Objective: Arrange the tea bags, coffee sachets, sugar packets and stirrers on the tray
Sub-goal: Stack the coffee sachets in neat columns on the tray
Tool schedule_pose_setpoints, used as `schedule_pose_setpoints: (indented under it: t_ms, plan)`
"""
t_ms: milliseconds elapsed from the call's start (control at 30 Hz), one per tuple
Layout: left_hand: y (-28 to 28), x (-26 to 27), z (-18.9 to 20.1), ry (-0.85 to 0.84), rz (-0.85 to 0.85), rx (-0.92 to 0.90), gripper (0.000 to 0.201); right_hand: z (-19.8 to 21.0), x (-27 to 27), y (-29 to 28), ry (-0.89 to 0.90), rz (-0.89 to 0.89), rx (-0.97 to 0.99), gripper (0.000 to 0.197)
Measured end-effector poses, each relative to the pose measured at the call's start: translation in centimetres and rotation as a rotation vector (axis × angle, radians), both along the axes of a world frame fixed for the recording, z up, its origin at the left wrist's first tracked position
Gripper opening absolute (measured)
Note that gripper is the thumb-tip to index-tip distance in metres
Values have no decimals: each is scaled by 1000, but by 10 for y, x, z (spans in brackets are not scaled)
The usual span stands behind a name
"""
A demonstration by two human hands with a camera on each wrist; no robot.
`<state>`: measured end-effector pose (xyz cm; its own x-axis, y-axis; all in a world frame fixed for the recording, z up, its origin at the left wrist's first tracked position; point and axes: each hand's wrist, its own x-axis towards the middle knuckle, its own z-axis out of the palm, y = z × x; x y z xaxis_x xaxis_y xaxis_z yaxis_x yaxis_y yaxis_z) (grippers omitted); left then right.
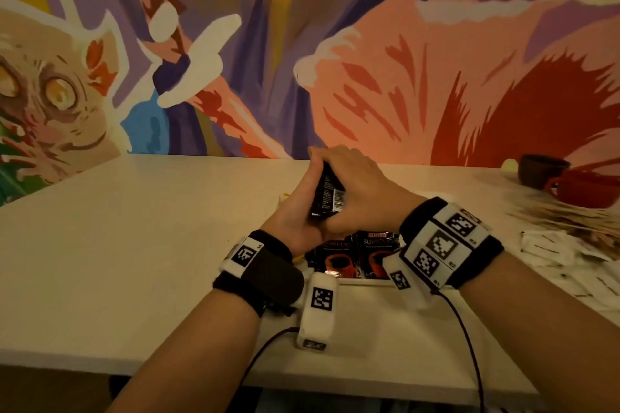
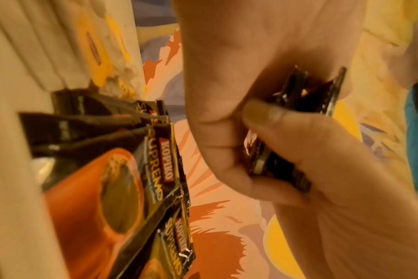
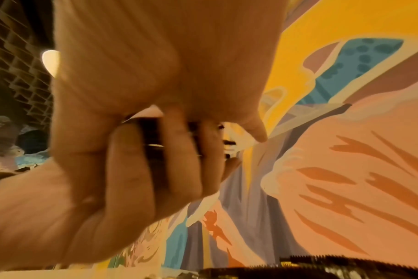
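Note:
Both hands hold one stack of black coffee sachets upright above the white tray. My left hand grips the stack from the left and below, thumb pressed on its edge. Over the top of the stack curls my right hand, and the dark packs show between the fingers. More coffee sachets with an orange cup print lie fanned on the tray, close in the left wrist view. Yellow tea bags lie beyond them. Wooden stirrers and white sugar packets lie on the table to the right.
A dark cup and a red cup stand at the far right by the painted wall. The pale table stretches out to the left. Cables run from both wrist units over the front edge.

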<state>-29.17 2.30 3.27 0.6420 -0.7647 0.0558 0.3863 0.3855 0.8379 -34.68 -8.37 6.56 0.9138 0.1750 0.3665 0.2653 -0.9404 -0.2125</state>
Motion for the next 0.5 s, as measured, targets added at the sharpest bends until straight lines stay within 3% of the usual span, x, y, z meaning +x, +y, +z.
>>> schedule_pose_setpoints:
  t_ms: [67,133,267,367,433,500]
  plan:
    - [2,-1,1,-30,-6,-17,61,0,-1,1,30,-9,0,123]
    - [4,-1,2,-27,-34,-13,57,2,-2,3,-4,-36,-24,120]
    - [12,2,0,-25,-102,-8,31,2,-3,0,-65,-44,-30,119]
    - [16,6,-2,-78,-57,2,31,3,-12,-8,-12,13,241,122]
    - [16,6,-2,-133,9,-2,26,4,-18,-14,-48,0,539,96]
    - [17,5,-1,-165,61,7,25,3,-22,-19,-114,-79,744,53]
